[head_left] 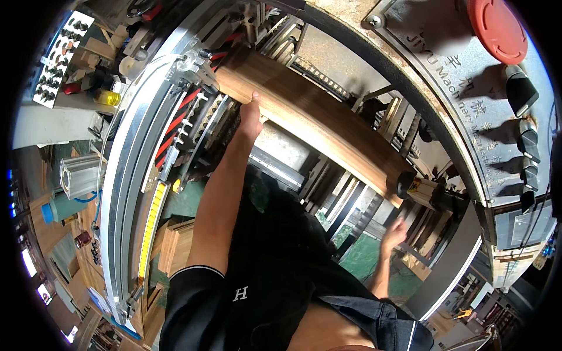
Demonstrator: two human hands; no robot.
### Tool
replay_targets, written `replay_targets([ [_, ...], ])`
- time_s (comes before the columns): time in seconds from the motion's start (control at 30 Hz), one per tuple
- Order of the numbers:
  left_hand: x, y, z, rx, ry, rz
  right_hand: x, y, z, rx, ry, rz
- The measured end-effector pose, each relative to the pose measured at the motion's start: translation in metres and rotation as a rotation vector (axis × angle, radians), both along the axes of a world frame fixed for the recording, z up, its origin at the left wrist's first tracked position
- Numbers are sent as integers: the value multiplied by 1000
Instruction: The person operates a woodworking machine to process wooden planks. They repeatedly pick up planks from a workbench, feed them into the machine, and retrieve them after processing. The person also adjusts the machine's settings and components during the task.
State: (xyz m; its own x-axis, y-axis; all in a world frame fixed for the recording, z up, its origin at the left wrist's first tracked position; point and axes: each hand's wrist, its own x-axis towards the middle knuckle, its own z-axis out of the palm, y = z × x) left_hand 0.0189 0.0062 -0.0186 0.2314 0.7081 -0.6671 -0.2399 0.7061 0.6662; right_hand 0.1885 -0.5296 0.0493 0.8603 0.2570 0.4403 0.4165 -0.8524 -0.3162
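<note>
A long brown wooden board (319,111) lies across the machine's supports, slanting from upper left down to the right. My left hand (250,120) grips its near edge close to the left end; the thumb presses on the pale side face, while the other fingers are mostly hidden. Below the right end of the board is my right hand (394,234), apart from the wood, with its fingers curled in. What those fingers hold, if anything, does not show. A black round pad on a clamp cylinder (424,190) stands against the board's right end.
A red push button (497,29) and black knobs (521,90) sit on a metal control panel at upper right. To the left run a metal rail (120,193), a yellow measuring scale (151,231) and red-black striped edging (175,126). Stacked wood pieces (174,248) stand by my left arm.
</note>
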Motion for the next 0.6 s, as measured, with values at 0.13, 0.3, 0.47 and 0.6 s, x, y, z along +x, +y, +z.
replay_targets([
  [0.13,-12,3,-15,67,9,-55,-77,59,16,130,320,398],
  [0.3,-4,2,-5,47,-18,-84,-82,180,43,100,144,716],
  [0.47,-50,12,-11,55,81,-451,-49,266,37,-222,183,948],
  [0.6,-143,-17,-43,916,371,-1030,-41,301,25,-438,119,1025],
])
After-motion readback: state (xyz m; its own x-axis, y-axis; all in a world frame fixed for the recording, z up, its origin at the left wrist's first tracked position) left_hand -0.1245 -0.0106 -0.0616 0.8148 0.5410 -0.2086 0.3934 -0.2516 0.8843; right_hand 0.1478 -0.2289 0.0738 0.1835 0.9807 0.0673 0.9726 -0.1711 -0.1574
